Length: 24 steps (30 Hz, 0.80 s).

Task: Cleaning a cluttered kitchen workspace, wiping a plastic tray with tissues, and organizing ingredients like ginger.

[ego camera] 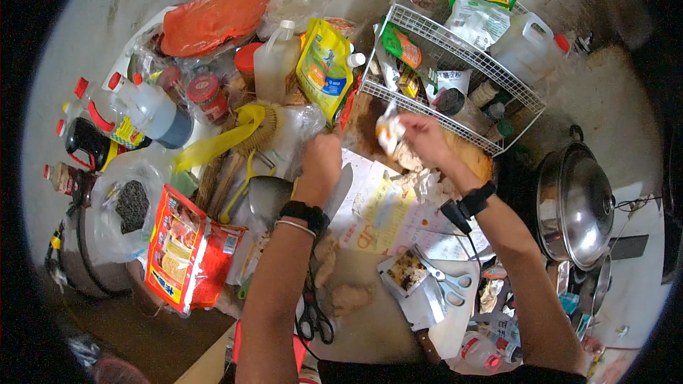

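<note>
My right hand [427, 136] pinches a crumpled white tissue [390, 130] with an orange stain, slightly blurred, above a wooden board [469, 157]. Below it more crumpled paper [427, 181] lies on printed sheets [381, 210]. My left hand [322, 157] is curled at the lower end of a yellow pouch [326, 66]; whether its fingers grip anything is hidden. A broad blade [341, 189] shows beside the left wrist. Nearer me lie ginger-like roots [349, 298], a cut-open packet [408, 272], scissors with pale blue handles [453, 282] and black-handled scissors [315, 322].
A white wire rack [459, 34] with seasoning bags and jars stands at the back right. A lidded metal pan [579, 205] is on the right. Bottles [155, 114], a red packet [184, 250], a bristle brush [259, 128] and a yellow peeler [240, 194] crowd the left.
</note>
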Tool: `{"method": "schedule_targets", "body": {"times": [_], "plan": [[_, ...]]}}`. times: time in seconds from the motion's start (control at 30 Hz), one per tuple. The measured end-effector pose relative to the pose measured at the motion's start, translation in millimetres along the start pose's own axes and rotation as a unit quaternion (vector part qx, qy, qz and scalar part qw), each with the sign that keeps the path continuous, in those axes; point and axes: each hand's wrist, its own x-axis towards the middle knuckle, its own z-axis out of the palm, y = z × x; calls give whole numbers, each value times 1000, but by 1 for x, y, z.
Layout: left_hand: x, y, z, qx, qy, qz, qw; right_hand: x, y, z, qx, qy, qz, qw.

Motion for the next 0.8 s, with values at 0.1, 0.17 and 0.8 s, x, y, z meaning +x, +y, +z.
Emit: {"method": "schedule_targets", "body": {"times": [0.1,0.17,0.8], "plan": [[1,4,-5,-24,4,-25,999,19,-4,-12,-22,53,-37,998],[0,6,-8,-20,0,-15,1000,26,-2,-12,-82,72,-101,989],[4,2,-7,-3,-54,-30,998,3,10,40,-433,-73,-247,864]]}}
